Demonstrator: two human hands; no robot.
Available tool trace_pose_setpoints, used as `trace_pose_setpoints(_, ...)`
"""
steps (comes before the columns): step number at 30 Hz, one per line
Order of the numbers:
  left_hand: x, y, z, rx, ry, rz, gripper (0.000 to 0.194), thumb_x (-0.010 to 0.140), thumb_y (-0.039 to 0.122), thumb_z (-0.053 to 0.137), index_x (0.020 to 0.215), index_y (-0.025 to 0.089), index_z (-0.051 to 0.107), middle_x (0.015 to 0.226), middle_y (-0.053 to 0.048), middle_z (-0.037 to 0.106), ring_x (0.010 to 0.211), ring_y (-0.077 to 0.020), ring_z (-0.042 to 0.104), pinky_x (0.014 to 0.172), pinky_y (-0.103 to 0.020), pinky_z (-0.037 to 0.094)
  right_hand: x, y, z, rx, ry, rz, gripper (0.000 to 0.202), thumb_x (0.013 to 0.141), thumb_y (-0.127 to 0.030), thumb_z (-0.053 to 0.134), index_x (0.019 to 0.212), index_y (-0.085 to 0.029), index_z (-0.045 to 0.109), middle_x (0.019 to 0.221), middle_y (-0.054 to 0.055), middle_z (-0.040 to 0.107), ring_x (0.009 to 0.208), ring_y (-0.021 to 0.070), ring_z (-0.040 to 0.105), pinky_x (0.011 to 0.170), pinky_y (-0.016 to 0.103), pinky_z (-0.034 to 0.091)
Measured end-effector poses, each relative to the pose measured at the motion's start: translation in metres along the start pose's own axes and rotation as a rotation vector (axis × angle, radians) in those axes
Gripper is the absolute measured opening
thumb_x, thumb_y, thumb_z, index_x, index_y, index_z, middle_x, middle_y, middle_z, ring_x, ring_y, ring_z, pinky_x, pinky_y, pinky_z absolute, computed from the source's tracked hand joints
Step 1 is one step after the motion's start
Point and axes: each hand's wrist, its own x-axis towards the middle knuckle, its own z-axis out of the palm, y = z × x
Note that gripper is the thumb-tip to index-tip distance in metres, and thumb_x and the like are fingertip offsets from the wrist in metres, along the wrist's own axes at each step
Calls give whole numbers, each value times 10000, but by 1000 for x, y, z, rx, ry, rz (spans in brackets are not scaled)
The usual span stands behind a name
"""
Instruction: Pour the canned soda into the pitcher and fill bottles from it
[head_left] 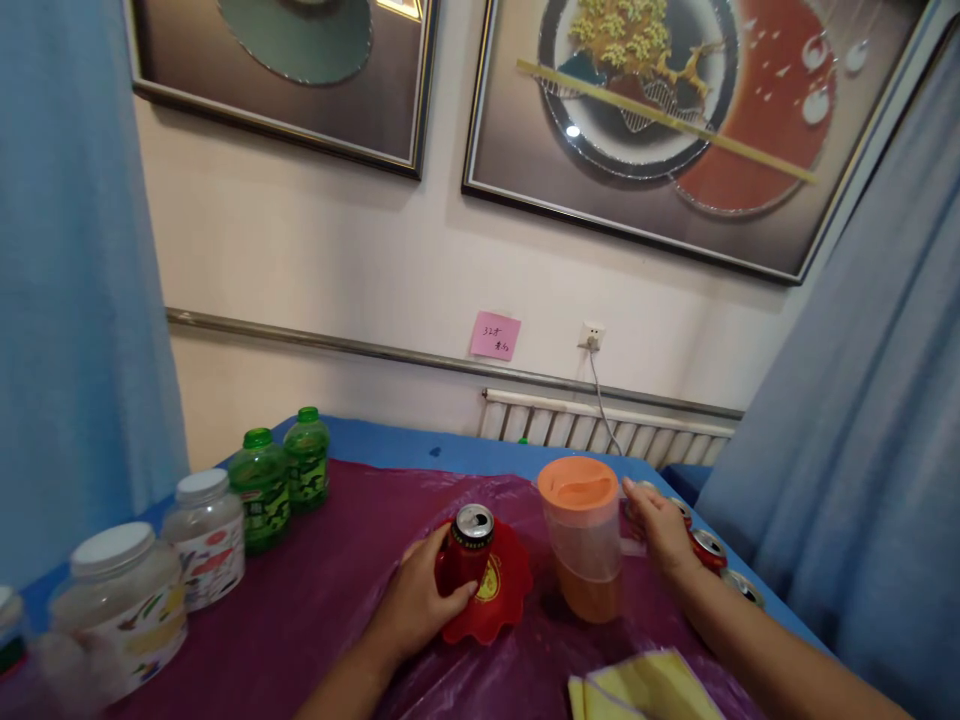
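Head cam: L hand [420,595] grips red can [466,568], near-vert., open top up, over red scalloped dish [516,572]. R hand [661,528] closed on handle of upright orange-lidded pitcher [581,550], partly blocking row of cans [707,550]. Yellow cloth [645,688] nearer; jars [124,610] & green bottles [260,490] far L.

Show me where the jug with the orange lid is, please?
In the head view, the jug is right of centre, between the red dish and the right hand, above the yellow cloth in the picture.
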Motion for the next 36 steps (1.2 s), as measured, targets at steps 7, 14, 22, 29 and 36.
trace_pose_setpoints(7,-7,8,2,121,-19,40,689,677,299,776,1342,250,602,1377,-97,677,1281,-351,591,1139,-517,414,0,-51,4,-313,-98,-142,619,718,-768,672,530,-246,398,489,-70,324,480,108,285,455,263,246)
trace_pose_setpoints(14,-8,10,4,122,-52,36,705,669,298,786,1345,227,599,1362,-110,685,1279,-358,596,1166,-534,377,4,-81,18,-378,-168,-176,614,684,-749,707,555,-251,371,527,-79,280,509,99,244,447,241,211)
trace_pose_setpoints(22,-9,11,5,120,-86,58,723,660,284,793,1351,237,587,1357,-90,687,1263,-349,609,1195,-535,327,5,-94,38,-533,-291,-242,596,718,-716,672,537,-257,338,541,-80,245,503,98,271,457,244,265)
trace_pose_setpoints(29,-13,17,5,115,-128,51,692,688,298,776,1347,235,576,1375,-103,671,1296,-349,585,1219,-564,261,7,-95,42,-599,-335,-281,598,739,-713,658,574,-263,300,586,-74,218,533,102,252,463,244,248)
trace_pose_setpoints(36,-14,15,7,96,-97,67,687,683,305,787,1336,251,581,1356,-89,685,1287,-344,596,1216,-567,273,11,-95,45,-667,-353,-384,607,762,-684,666,567,-262,275,594,-66,204,550,103,222,490,262,190)
